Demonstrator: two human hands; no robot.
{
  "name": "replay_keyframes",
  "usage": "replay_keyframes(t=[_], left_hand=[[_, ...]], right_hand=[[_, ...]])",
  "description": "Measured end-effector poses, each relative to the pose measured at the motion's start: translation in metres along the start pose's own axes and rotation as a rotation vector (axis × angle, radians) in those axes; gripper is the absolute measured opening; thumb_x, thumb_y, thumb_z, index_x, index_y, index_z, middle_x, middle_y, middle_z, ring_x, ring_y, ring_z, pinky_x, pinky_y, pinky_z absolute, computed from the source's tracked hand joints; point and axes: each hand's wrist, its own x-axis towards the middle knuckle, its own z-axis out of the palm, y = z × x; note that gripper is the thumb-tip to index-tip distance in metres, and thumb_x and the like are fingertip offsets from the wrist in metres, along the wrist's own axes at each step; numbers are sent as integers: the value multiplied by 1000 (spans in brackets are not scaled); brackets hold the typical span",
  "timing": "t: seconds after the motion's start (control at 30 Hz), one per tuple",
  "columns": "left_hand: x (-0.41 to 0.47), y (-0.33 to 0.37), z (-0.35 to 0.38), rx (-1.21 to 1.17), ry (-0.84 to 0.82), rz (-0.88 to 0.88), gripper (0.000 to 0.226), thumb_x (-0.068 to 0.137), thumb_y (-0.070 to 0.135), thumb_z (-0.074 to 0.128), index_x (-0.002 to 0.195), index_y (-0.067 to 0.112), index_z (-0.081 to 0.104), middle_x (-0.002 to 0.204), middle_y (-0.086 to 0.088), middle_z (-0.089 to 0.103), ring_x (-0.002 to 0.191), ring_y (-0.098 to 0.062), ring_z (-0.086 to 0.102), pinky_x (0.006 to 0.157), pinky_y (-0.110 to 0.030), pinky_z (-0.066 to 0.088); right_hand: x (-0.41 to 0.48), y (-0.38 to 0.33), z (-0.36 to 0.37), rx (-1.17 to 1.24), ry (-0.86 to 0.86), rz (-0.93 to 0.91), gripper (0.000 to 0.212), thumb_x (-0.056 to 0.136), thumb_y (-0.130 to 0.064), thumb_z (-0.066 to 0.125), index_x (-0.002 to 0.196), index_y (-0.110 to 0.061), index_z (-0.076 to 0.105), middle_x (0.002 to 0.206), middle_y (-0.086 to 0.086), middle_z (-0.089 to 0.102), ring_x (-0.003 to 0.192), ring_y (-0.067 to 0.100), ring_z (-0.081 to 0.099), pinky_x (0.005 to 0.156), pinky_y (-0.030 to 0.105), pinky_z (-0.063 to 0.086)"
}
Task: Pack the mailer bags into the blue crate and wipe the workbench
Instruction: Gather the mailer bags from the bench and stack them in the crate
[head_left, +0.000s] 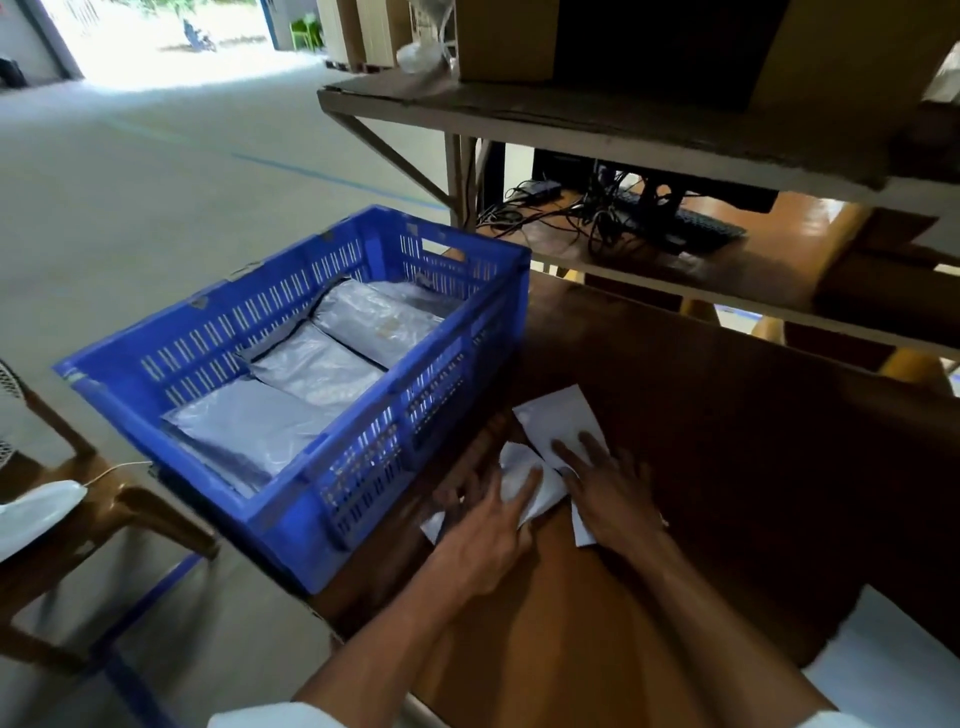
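Hands both rest spread on the cloth. Left hand (488, 519): fingers splayed, thumb on the crumpled near part. Right hand (608, 493): fingers straight, pressing the far part flat. Neither is curled round anything.
Workbench (727, 441): brown, carries crate and cloth.
Crate (291, 519): blue, slotted, at bench's left end, just left of the hands.
Bags (322, 369): grey, flat, in a row inside crate.
Cloth (561, 415): white, just beside crate's right wall.
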Motion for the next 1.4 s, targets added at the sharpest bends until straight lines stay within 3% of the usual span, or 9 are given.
replay_keyframes(t=[0.13, 0.27, 0.37, 0.47, 0.67, 0.93, 1.07, 1.23, 1.4], left_hand=[[0, 25, -63, -46, 183, -84, 73, 103, 45, 34, 159, 40, -12, 165, -19, 8, 136, -45, 29, 105, -60, 33], [11, 28, -179, -203, 500, -82, 69, 104, 42, 29, 161, 34, -9, 164, -18, 4, 141, -46, 20, 107, -68, 32], [25, -3, -245, -76, 722, -71, 49, 103, 29, 49, 148, 13, 40, 168, -22, 2, 147, -54, 13, 107, -71, 31], [43, -57, -270, 316, 627, -95, 16, 100, 17, 57, 112, 6, 60, 167, -25, -8, 146, -60, 5, 96, -71, 38], [84, -134, -258, 296, 295, -417, 28, 95, 18, 59, 123, 13, 60, 166, -16, -2, 140, -60, 11, 89, -70, 49], [159, -180, -221, 134, 208, -576, 53, 99, 37, 46, 146, 12, 43, 162, -13, 14, 140, -47, 23, 78, -54, 48], [187, -200, -196, 86, 95, -573, 59, 101, 43, 35, 152, 13, 35, 160, -29, 14, 138, -58, 29, 87, -59, 48], [177, -206, -173, 116, 22, -620, 79, 95, 69, 19, 161, 25, 18, 166, -26, 9, 146, -51, 20, 105, -60, 31], [157, -200, -160, 14, 47, -605, 81, 100, 70, 15, 163, 23, -4, 168, -21, -10, 153, -49, -3, 121, -65, 6]], right_hand=[[5, -3, -37, 178, 206, 38, 56, 105, -39, 31, 154, -54, 7, 168, -3, 10, 141, 40, 26, 113, 58, 24], [35, -19, -120, 312, 585, -90, 52, 103, -48, 12, 155, -49, 17, 166, -3, 20, 143, 36, 33, 113, 46, 22], [63, -51, -183, 309, 811, -221, 51, 106, -49, 18, 155, -42, 28, 163, -5, 29, 137, 31, 38, 105, 35, 25], [96, -92, -221, 306, 864, -397, 47, 107, -44, 27, 151, -35, 41, 159, 0, 39, 130, 27, 40, 104, 38, 31], [173, -151, -239, 129, 579, -600, 43, 108, -32, 32, 150, -30, 43, 154, 2, 45, 133, 22, 42, 109, 40, 17], [279, -187, -197, -198, 292, -649, 61, 97, -54, 14, 138, -33, 55, 134, 0, 64, 109, 37, 60, 97, 53, 41], [307, -189, -167, -332, 192, -737, 50, 104, -39, 29, 146, -21, 50, 149, 9, 50, 130, 40, 49, 104, 56, 39], [314, -185, -147, -358, -434, -420, 61, 103, -60, 23, 157, -45, -1, 168, -2, -4, 155, 33, 3, 123, 56, 3], [306, -179, -147, -281, -620, -281, 61, 102, -62, 32, 154, -54, 1, 168, -6, -9, 154, 30, 1, 122, 54, 5]])
